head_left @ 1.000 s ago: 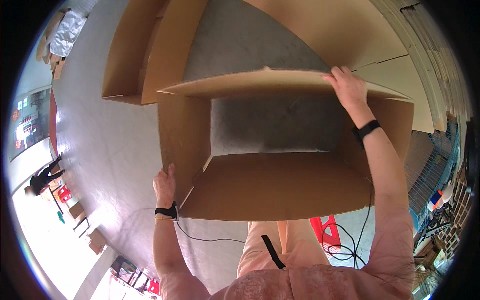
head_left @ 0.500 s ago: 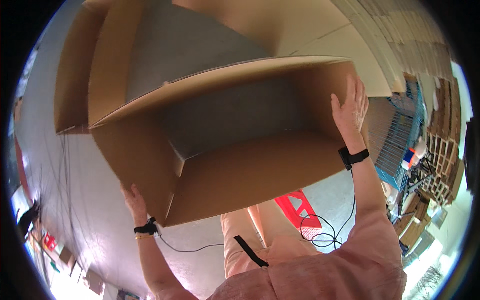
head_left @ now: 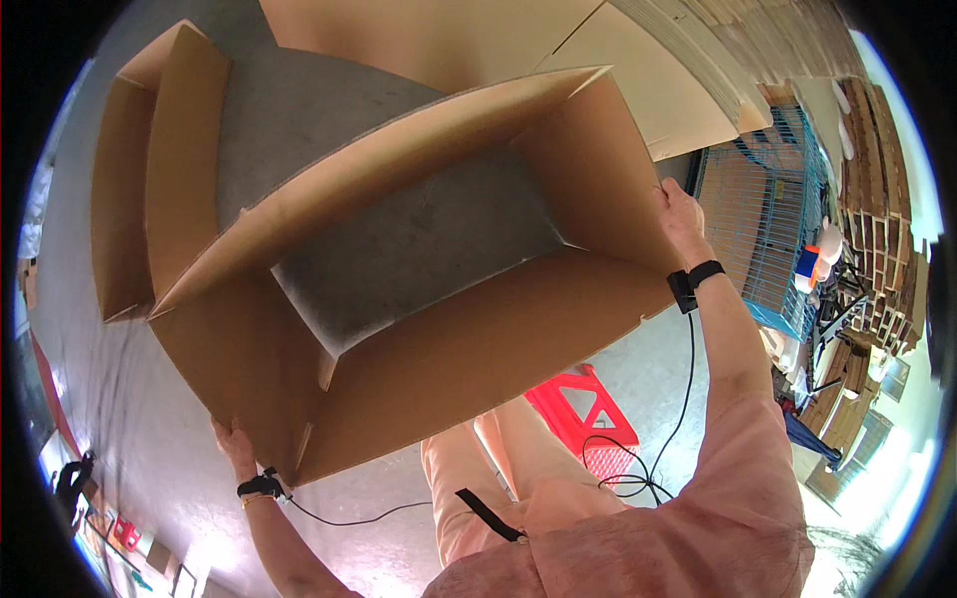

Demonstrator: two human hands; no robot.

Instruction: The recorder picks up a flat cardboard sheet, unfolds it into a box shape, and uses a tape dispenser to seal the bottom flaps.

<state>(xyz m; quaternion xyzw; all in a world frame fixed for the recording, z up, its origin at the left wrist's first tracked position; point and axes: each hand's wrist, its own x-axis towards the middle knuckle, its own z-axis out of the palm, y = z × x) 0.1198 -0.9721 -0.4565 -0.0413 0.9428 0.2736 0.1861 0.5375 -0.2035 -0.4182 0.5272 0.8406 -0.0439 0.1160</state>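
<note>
A large brown cardboard box (head_left: 478,349) hangs opened out between my two hands, tilted with its right end higher in the picture. It has no closed bottom in sight: grey floor shows through its middle. My left hand (head_left: 235,450) grips the near left corner, with most of the fingers hidden behind the cardboard. My right hand (head_left: 682,217) is closed on the right end wall, thumb at the edge and other fingers mostly out of sight. Each wrist wears a black strap with a small device and a cable.
Another opened-out box (head_left: 179,179) stands on the floor at the far left. Flat cardboard sheets (head_left: 658,90) are stacked at the back right. A blue wire cage (head_left: 768,209) stands at the right. By my legs is a red plastic stool (head_left: 588,409), with a black cable (head_left: 638,483) looping beside it.
The box has swung lower at its left end and turned more open toward me. My left hand moved left and down; my right hand shifted down its end wall and closed round the edge.
</note>
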